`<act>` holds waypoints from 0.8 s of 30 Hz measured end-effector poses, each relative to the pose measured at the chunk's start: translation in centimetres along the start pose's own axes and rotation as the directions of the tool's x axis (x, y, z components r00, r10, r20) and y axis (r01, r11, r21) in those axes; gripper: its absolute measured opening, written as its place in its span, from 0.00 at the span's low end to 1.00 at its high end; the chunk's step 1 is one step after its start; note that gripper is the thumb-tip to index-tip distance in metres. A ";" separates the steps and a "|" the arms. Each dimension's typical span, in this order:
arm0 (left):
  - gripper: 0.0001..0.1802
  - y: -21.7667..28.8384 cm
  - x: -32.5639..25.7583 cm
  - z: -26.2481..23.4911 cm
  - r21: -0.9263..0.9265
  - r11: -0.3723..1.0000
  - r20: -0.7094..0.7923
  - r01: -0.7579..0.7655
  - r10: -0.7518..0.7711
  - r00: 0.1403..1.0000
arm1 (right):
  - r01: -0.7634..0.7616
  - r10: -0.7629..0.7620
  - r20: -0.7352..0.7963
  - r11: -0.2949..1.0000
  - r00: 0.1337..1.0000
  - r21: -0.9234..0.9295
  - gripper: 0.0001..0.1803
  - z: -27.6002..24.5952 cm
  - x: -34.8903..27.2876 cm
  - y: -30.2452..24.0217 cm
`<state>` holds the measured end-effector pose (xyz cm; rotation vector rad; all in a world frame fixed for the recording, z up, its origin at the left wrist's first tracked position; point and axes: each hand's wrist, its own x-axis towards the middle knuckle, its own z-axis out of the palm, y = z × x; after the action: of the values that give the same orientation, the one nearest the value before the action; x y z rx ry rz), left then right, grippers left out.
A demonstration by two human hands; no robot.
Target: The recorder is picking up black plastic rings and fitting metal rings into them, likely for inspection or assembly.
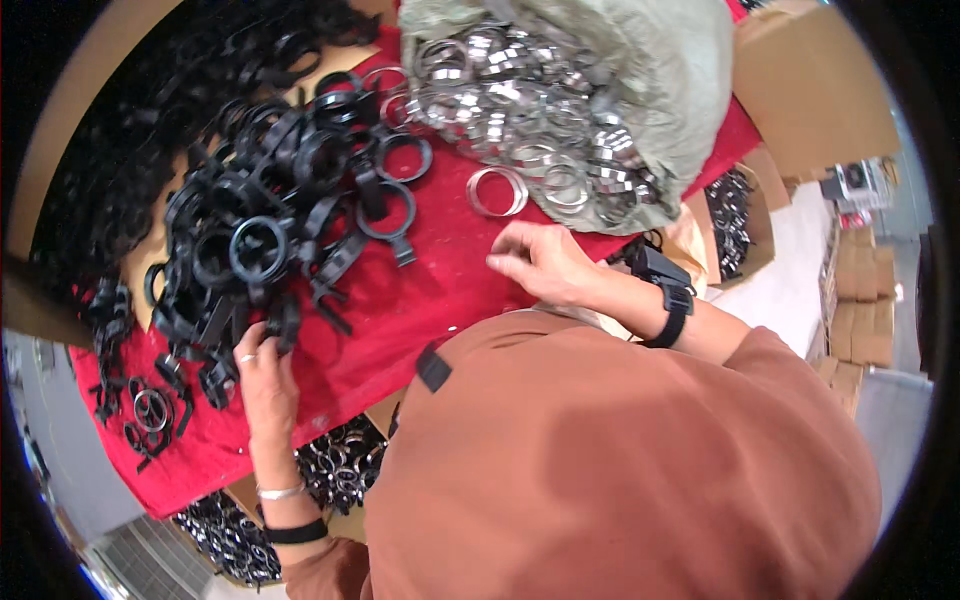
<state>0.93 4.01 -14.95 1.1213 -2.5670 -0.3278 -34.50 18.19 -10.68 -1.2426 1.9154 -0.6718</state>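
My left hand (266,392) is at the near edge of a heap of black plastic rings with tabs (258,248). Its bent fingers close on one black ring (284,322), partly covered by the heap and the fingertips. Over the red cloth (420,290), my right hand (546,262) has its thumb and forefinger slightly apart, with nothing visible between them. Just beyond it lie loose shiny metal rings (497,191). A pale green sack (660,80), open toward me, spills many more metal rings (500,110).
A large cardboard box (62,130) of black parts stands at the left. Below the table edge are boxes of finished-looking black-and-metal rings (340,465). Another open carton (765,225) stands at the right, with stacked cartons (865,300) farther off.
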 end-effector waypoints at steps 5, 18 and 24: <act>0.16 -1.7 1.9 -2.9 -0.668 0.729 -0.046 0.153 -0.245 0.969 | 0.104 -0.243 -0.378 0.930 0.893 -0.352 0.30 -1.4 2.5 6.1; 0.22 7.4 6.5 -4.0 -0.962 -0.257 0.183 0.087 -0.380 0.907 | 0.333 -0.593 -0.302 0.726 0.747 -0.602 0.41 -1.9 5.3 4.7; 0.28 15.1 6.8 2.3 -0.768 -0.443 0.599 0.462 -0.243 0.763 | 0.585 -0.769 -0.310 0.631 0.559 -0.510 0.43 -2.9 4.1 2.7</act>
<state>-14.41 9.21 -10.71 1.0028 -0.6921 -2.2487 -39.33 15.62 -12.28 -2.3202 1.9594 -1.1953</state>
